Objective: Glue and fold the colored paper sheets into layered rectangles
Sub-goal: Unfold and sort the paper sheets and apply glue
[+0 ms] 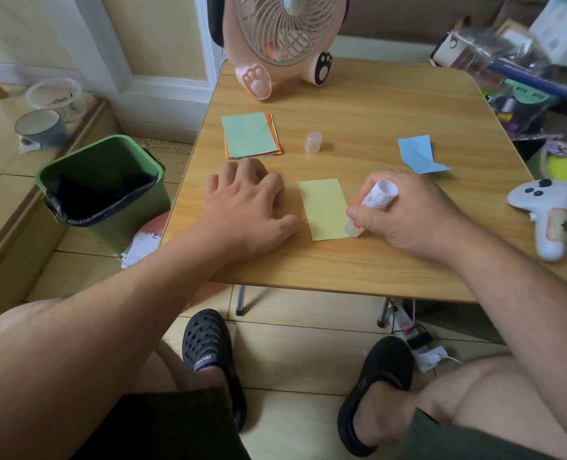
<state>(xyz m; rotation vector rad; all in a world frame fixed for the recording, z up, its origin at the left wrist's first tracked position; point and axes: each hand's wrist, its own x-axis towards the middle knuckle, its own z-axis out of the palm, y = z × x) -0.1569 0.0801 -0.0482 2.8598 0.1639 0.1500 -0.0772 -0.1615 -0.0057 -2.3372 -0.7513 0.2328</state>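
A yellow paper rectangle [323, 209] lies flat on the wooden table [358, 104] in front of me. My right hand [404, 214] grips a white glue stick [375, 202], tilted, with its tip down on the yellow paper's right edge. My left hand [245, 202] rests on the table just left of the yellow paper, fingers spread, holding nothing. The glue stick's clear cap [313, 141] stands upright farther back. A stack of colored sheets [250, 135], green on top, lies at the back left. A creased blue sheet [419, 154] lies at the right.
A pink fan [285, 41] stands at the table's far edge. A white game controller [542, 210] lies at the right edge, beside cluttered bags [521, 78]. A green waste bin [104, 184] stands on the floor to the left. My feet in black shoes are under the table.
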